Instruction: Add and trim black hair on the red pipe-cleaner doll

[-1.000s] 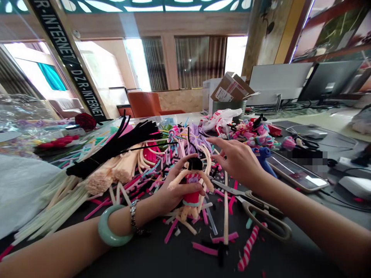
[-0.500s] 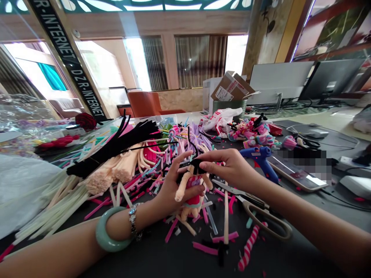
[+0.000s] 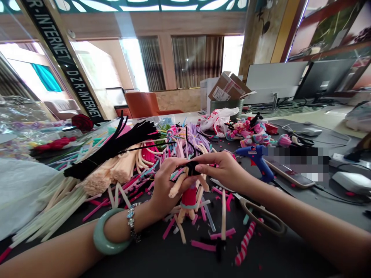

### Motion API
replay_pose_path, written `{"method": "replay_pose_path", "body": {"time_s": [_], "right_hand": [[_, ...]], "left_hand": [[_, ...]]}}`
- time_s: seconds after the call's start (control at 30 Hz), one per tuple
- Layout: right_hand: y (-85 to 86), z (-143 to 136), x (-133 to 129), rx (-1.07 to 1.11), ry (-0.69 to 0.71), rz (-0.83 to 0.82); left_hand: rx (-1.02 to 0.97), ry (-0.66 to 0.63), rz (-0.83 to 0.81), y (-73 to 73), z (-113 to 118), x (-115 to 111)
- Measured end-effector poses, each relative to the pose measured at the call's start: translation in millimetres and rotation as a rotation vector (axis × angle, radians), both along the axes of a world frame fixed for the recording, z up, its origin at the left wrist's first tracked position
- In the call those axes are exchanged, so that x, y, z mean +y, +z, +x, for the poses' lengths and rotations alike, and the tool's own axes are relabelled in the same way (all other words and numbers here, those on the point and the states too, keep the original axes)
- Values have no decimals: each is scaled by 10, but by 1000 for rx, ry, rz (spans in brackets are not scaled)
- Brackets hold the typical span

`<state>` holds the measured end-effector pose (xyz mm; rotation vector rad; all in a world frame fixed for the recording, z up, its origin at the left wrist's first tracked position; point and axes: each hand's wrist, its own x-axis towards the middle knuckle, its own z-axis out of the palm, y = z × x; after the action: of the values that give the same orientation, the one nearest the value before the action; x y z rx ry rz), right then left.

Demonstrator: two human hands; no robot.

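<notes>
A small pipe-cleaner doll [image 3: 189, 197] with peach limbs, a red dress and a black top is held above the table. My left hand [image 3: 168, 183] is closed around its body from the left, thumb across the front. At the doll's black head, my right hand [image 3: 218, 166] pinches the black pipe cleaner [image 3: 191, 168] between thumb and fingers. One black strand sticks up from there. Beneath my right forearm lie scissors [image 3: 261, 214], partly hidden. A red-and-white twisted pipe cleaner [image 3: 245, 243] rests on the table nearby.
Bundles of black pipe cleaners [image 3: 113, 144] and peach pipe cleaners [image 3: 107, 173] lie at left. A blue glue gun [image 3: 257, 156] and a phone [image 3: 292, 173] are at right. Cut scraps [image 3: 203, 245] litter the dark table. Finished-looking colourful pieces [image 3: 249, 131] and a cardboard box [image 3: 227, 88] stand behind.
My left hand has shifted its grip higher on the doll, with the index finger now closer to the head. My right hand stays at the head. The view has turned slightly right.
</notes>
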<state>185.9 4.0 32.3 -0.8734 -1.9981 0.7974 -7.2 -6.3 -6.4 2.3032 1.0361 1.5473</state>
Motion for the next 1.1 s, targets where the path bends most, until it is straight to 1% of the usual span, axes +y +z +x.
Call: {"method": "replay_pose_path", "body": {"time_s": [0.1,0.23,0.33,0.47,0.57,0.7,0.97,1.1], "right_hand": [[-22,12,38,43,60,-24],[-59,18,90,150,157,-168],[-93,0,105,204,166,-266],[-128,-23,100,195,171,-323],[-126,-23,89,209,176,-371],[-102,-18,76,235,206,-458],[-111,-25,64,174,215,-448],[-103,-25,50,148,199,-428]], "left_hand": [[-8,-7,29,2,-14,21],[-75,-51,-6,-22,-24,59],[-103,-84,-33,-28,-26,73],[-91,-106,-53,-26,-34,73],[-95,-137,-65,-25,-38,76],[-149,-184,-108,-24,-29,87],[-180,-223,-178,-38,-20,94],[-200,-276,-228,-64,-18,102]]}}
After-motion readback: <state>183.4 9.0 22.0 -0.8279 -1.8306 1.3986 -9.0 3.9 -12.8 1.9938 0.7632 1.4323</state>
